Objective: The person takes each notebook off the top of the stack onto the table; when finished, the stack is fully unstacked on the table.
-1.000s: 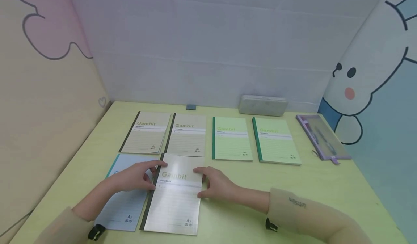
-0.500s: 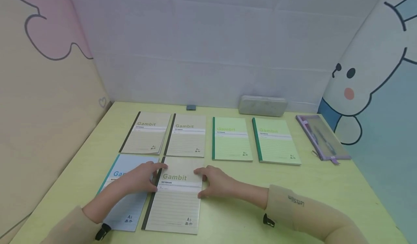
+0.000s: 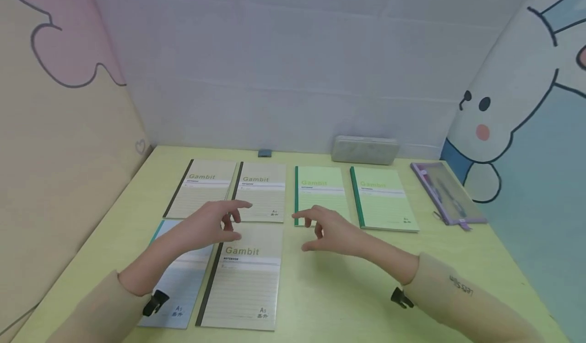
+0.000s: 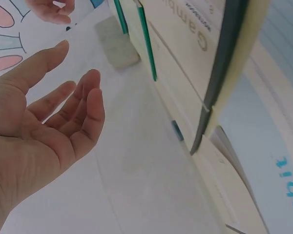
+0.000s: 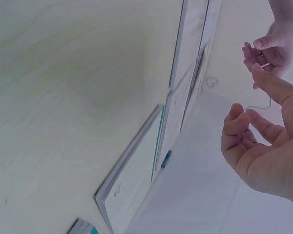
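Note:
Above the front row of notebooks my left hand (image 3: 208,225) hovers with relaxed fingers and holds nothing. Beneath it lie a blue notebook (image 3: 183,287), partly covered by the hand and forearm, and a beige notebook (image 3: 244,292) with a black spine. My right hand (image 3: 336,232) is in the air too, its fingers loosely bent, overlapping the lower edge of a green notebook (image 3: 322,200) in the head view. Both wrist views show the hands off the covers, the left hand (image 4: 53,112) and the right hand (image 5: 268,141) each with bare fingers.
Two more beige notebooks (image 3: 201,185) lie in the back row on the left. A second green notebook (image 3: 386,200) is right of the first. Behind stand a grey case (image 3: 365,150) and a small dark block (image 3: 264,153). A purple-edged mesh pouch (image 3: 448,193) lies far right.
Both hands have let go of the front beige notebook and lifted away from it. The right hand has moved right and up; the notebook lies flat beside the blue one.

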`<act>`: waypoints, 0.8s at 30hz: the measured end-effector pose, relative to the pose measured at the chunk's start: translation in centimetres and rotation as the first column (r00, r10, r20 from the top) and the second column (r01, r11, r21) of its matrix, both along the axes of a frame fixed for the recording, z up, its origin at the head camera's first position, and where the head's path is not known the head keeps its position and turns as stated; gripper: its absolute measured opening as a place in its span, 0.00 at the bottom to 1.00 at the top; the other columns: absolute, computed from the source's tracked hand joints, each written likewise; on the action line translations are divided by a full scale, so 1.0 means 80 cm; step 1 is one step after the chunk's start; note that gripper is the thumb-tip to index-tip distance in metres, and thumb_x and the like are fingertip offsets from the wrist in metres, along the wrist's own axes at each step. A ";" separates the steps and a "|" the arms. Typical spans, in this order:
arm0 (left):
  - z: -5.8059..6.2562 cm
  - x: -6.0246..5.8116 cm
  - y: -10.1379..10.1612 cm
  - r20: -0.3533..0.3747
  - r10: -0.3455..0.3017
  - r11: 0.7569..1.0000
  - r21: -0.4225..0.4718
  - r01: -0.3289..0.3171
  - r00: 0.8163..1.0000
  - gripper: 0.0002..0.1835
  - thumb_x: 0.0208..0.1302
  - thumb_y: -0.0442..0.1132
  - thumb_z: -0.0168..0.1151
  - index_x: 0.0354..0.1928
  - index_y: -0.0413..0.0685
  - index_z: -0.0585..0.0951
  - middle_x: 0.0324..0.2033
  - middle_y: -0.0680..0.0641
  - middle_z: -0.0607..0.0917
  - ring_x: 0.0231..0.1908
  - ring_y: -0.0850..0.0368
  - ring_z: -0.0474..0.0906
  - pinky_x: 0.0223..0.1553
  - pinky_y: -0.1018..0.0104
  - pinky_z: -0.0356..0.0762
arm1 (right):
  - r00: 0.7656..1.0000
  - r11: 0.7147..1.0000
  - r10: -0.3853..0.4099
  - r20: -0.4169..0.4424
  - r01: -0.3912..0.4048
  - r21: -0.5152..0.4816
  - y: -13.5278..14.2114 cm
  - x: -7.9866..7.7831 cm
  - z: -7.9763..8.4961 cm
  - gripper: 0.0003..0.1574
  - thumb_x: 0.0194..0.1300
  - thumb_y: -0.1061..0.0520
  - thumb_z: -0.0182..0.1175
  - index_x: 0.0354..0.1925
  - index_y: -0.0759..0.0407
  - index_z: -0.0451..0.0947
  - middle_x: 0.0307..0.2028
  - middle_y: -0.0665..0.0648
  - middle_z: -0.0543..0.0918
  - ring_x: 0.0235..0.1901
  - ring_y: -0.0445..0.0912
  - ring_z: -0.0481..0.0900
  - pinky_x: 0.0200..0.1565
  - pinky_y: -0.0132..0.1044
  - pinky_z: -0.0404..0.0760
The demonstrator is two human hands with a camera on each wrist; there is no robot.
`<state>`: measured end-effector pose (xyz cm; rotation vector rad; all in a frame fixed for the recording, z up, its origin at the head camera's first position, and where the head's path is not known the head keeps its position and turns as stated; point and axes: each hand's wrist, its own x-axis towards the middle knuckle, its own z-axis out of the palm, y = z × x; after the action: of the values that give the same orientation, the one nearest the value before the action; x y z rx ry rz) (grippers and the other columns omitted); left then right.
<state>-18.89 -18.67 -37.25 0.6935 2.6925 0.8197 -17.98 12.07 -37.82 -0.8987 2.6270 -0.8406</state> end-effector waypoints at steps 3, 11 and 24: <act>0.011 -0.006 0.015 -0.054 -0.022 1.000 0.018 0.023 0.998 0.34 0.54 0.40 0.70 0.64 0.57 0.70 0.36 0.57 0.79 0.35 0.63 0.75 0.35 0.68 0.76 | 0.997 0.999 0.021 -0.070 -0.023 -0.030 0.024 -0.005 0.011 0.38 0.55 0.51 0.70 0.62 0.51 0.69 0.41 0.49 0.74 0.27 0.38 0.72 0.31 0.31 0.73; 0.032 -0.025 0.064 -0.177 -0.077 0.993 0.071 0.091 0.981 0.33 0.54 0.44 0.70 0.64 0.58 0.71 0.39 0.58 0.80 0.43 0.62 0.75 0.46 0.62 0.75 | 0.972 0.999 0.000 -0.234 -0.012 -0.051 0.088 -0.018 0.036 0.35 0.53 0.51 0.71 0.59 0.51 0.72 0.38 0.45 0.75 0.31 0.42 0.72 0.30 0.29 0.73; 0.027 -0.063 0.148 -0.170 -0.144 0.966 0.188 0.175 0.975 0.38 0.56 0.48 0.68 0.68 0.58 0.65 0.54 0.55 0.77 0.58 0.58 0.69 0.60 0.57 0.66 | 0.891 0.983 -0.172 -0.419 0.180 -0.021 0.187 -0.046 0.033 0.36 0.51 0.58 0.72 0.59 0.57 0.72 0.41 0.51 0.79 0.35 0.42 0.71 0.31 0.35 0.72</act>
<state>-23.96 -6.86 -35.13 1.0471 2.6643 1.0457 -21.63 27.00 -35.22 -0.9350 3.1242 -0.7265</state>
